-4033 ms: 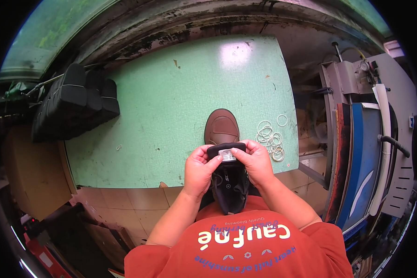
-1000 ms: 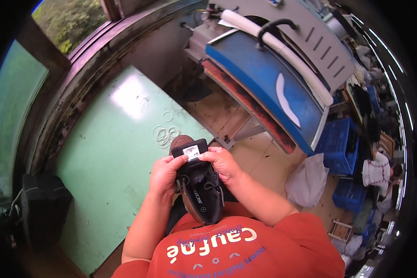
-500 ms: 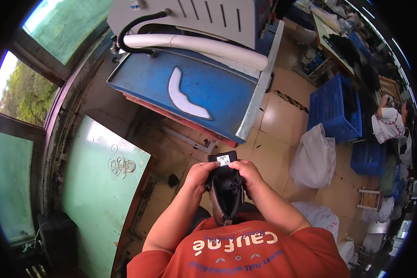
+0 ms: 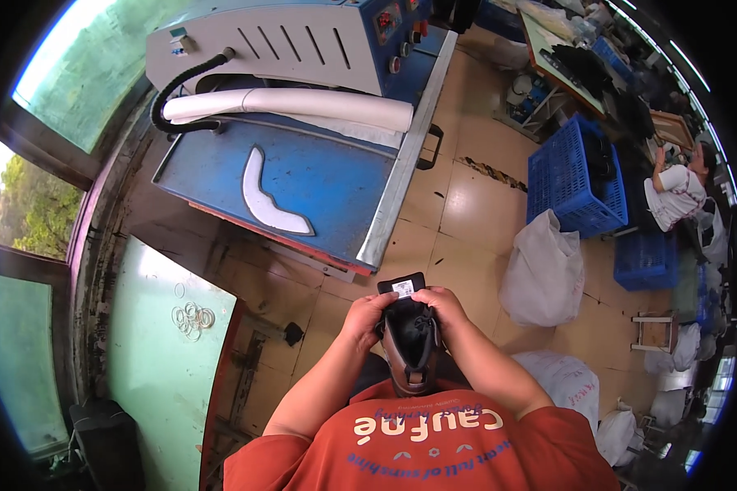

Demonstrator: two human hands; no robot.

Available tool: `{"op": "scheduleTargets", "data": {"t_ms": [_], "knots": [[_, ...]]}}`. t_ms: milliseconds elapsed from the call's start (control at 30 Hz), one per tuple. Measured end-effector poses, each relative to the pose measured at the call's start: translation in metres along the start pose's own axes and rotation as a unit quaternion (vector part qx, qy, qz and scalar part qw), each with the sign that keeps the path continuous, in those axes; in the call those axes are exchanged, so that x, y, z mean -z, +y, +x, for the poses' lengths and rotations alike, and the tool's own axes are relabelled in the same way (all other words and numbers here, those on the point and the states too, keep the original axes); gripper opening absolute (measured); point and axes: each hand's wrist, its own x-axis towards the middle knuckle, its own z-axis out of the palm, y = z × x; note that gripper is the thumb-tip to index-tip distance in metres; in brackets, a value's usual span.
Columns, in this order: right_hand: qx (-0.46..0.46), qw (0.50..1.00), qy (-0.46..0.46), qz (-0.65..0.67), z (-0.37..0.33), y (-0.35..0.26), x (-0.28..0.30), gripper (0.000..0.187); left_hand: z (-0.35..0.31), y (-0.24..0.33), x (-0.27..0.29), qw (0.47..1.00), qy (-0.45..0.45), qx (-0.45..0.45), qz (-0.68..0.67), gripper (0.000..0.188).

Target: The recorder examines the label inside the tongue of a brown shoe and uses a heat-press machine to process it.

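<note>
Close in front of my chest is a dark brown and black shoe [image 4: 398, 360], its opening facing up and its heel with a small loop toward me. Its black tongue [image 4: 415, 279] is pulled out away from me and carries a white label [image 4: 403, 288]. My left hand [image 4: 363, 317] is closed on the tongue's left side, thumb at the label's edge. On the other side, my right hand [image 4: 442, 308] pinches the tongue with its thumb near the label. Most fingers of both hands are hidden underneath.
A blue machine table [image 4: 196, 164] ahead holds a white roll [image 4: 327, 108] and a white curved piece [image 4: 262, 196]. On the left, a green table [image 4: 155, 368] carries several rings [image 4: 192, 319]. Blue crates [image 4: 561, 176], a white sack [image 4: 540, 274] and a person [image 4: 675, 196] are to the right.
My view has turned to the right, so the machine table sits further left. The shoe has tipped slightly, showing more of its heel. Both hands keep their hold on the tongue.
</note>
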Motion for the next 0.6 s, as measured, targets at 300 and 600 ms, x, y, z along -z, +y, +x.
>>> {"op": "scheduleTargets", "data": {"t_ms": [300, 600], "knots": [[0.049, 0.999, 0.004, 0.020, 0.013, -0.065, 0.075, 0.019, 0.064, -0.008, -0.085, 0.995, -0.083, 0.001, 0.046, 0.021], [0.045, 0.997, -0.056, -0.020, 0.082, -0.173, 0.136, 0.018, 0.133, 0.017, -0.187, 0.987, -0.010, -0.118, 0.108, 0.019]]}}
